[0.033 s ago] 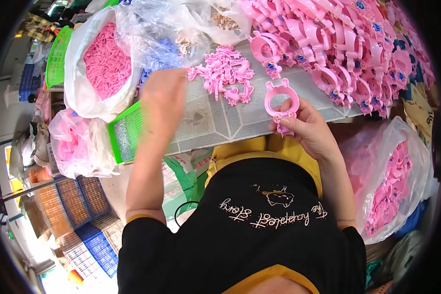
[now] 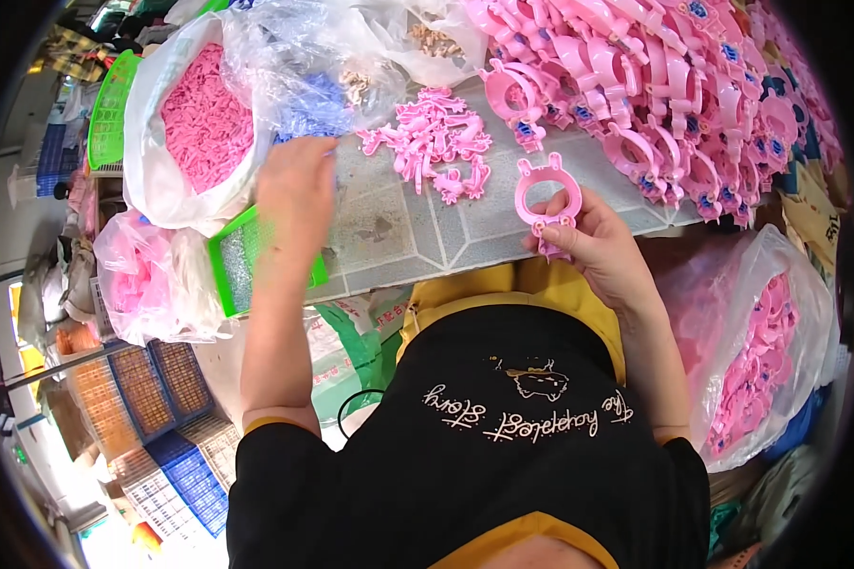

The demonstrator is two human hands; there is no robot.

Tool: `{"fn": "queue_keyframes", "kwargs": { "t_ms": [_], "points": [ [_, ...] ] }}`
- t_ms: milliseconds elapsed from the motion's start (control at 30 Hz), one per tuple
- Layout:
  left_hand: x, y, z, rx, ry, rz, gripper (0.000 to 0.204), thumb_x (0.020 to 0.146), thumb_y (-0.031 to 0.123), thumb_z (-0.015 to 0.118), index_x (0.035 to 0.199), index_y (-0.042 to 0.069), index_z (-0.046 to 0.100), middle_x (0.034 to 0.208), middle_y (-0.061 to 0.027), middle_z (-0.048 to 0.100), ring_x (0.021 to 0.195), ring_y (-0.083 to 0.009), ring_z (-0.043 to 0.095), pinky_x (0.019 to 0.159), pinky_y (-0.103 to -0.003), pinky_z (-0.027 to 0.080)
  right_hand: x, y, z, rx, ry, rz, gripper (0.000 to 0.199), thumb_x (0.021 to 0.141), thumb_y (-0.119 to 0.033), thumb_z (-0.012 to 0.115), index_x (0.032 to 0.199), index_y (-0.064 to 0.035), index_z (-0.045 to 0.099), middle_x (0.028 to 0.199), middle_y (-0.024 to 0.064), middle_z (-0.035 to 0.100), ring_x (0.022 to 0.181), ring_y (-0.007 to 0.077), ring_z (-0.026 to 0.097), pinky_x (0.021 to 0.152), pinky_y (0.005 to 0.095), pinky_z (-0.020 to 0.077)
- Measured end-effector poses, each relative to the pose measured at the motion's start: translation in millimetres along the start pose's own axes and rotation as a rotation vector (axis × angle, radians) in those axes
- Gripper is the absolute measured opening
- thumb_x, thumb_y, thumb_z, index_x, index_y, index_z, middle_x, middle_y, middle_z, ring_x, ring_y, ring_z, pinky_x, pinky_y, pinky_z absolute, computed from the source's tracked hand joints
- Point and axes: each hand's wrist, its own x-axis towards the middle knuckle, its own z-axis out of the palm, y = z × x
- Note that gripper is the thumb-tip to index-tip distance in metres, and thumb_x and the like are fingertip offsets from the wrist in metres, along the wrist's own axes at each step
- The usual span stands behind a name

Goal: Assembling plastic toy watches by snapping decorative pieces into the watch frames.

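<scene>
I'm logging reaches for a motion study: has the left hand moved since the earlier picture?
Yes. The left hand has shifted left, farther from the heap of small pink pieces, which lies where it did.

Tabletop [image 2: 389, 232]: smooth, matt, scuffed
Held ring [image 2: 545, 224]: glossy, smooth plastic
Heap at the tabletop's far right corner [image 2: 636, 85]: shiny plastic
Green basket by the near left corner [image 2: 222, 284]: plastic
Clear bags along the far edge [image 2: 375, 33]: crinkled, glossy film
Shirt [image 2: 427, 484]: matt cloth
</scene>
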Motion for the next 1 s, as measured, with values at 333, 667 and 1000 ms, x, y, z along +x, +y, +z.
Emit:
{"fn": "queue_keyframes", "kwargs": {
  "t_ms": [333, 667, 1000],
  "points": [
    [-18.2, -35.7, 20.5, 0.289, -0.225, -0.132, 0.011, 0.080, 0.013, 0.076, 0.090, 0.008, 0.074, 0.092, -0.0070, 0.066, 0.099, -0.0304, 0.062, 0.087, -0.048, 0.048, -3.5, -10.5, 11.1, -0.009, 0.064, -0.017, 0.022, 0.094, -0.006, 0.071, 0.110, -0.0065, 0.056, 0.099, 0.0062, 0.066, 0.089, 0.0177, 0.072, 0.079, 0.0275, 0.0552],
    [16.6, -2.9, 56.8, -0.126, -0.219, -0.249, 0.030, 0.088, 0.015, 0.074, 0.112, 0.003, 0.061, 0.091, -0.0167, 0.073, 0.079, -0.0350, 0.070, 0.072, -0.043, 0.054, -8.2, -9.9, 9.4, -0.053, 0.096, -0.162, 0.038, 0.088, -0.001, 0.076, 0.121, -0.0036, 0.058, 0.108, 0.0050, 0.064, 0.096, 0.0190, 0.071, 0.084, 0.0316, 0.0564],
    [9.9, -17.6, 51.5, -0.260, -0.238, -0.415, 0.033, 0.092, 0.011, 0.065, 0.123, 0.002, 0.063, 0.079, -0.0102, 0.062, 0.072, -0.0219, 0.060, 0.070, -0.037, 0.050, -6.2, -12.3, 3.7, 0.123, -0.007, -0.147, 0.033, 0.095, -0.005, 0.067, 0.125, -0.0033, 0.055, 0.115, 0.0072, 0.063, 0.102, 0.0238, 0.070, 0.093, 0.0349, 0.0538]
  ]
}}
